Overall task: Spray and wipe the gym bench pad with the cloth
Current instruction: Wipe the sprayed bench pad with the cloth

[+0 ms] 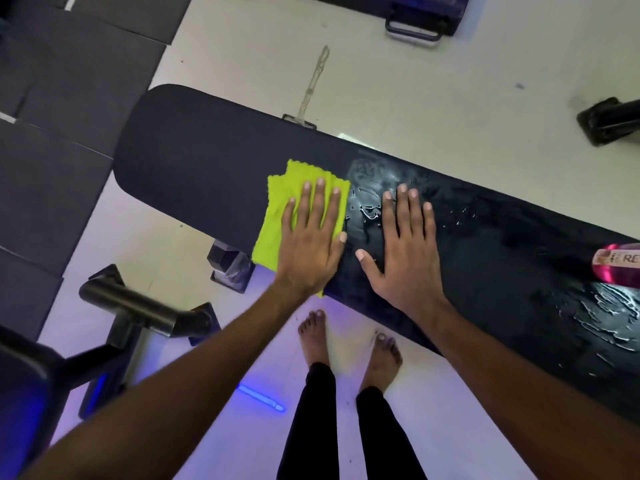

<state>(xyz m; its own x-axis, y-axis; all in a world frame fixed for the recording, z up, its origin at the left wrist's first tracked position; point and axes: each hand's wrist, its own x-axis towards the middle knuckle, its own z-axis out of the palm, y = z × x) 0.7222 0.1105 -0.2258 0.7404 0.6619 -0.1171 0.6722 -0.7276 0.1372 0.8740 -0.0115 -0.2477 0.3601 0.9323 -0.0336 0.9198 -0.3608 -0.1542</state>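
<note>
Black gym bench pad (194,161) runs diagonally from upper left to lower right, above a pale tiled floor (433,81). Yellow-green cloth (277,209) lies folded on the pad about mid-length, reaching the pad's near edge and hanging slightly over it. Left hand (311,244) lies flat on the cloth, fingers straight and slightly spread, pressing it down, nothing gripped. Right hand (405,251) lies flat on the bare pad just beside the cloth, toward the pad's right end, fingers straight, thumb out toward the left hand, holding nothing. The two hands are close but apart.

Pad surface from the cloth's right edge toward the right end is wet: streaks and droplets (367,209) between the hands, more liquid (609,317) near the right end. The left end of the pad looks matte and dry.

Pink spray bottle (616,266) on the pad at the right frame edge, cut off, so whether it stands or lies is unclear. Person's bare feet (315,337) on the floor below the pad's near edge, in black trousers (311,427). Dark metal equipment frame (138,306) at lower left, black floor mats (52,116) on the left.
</note>
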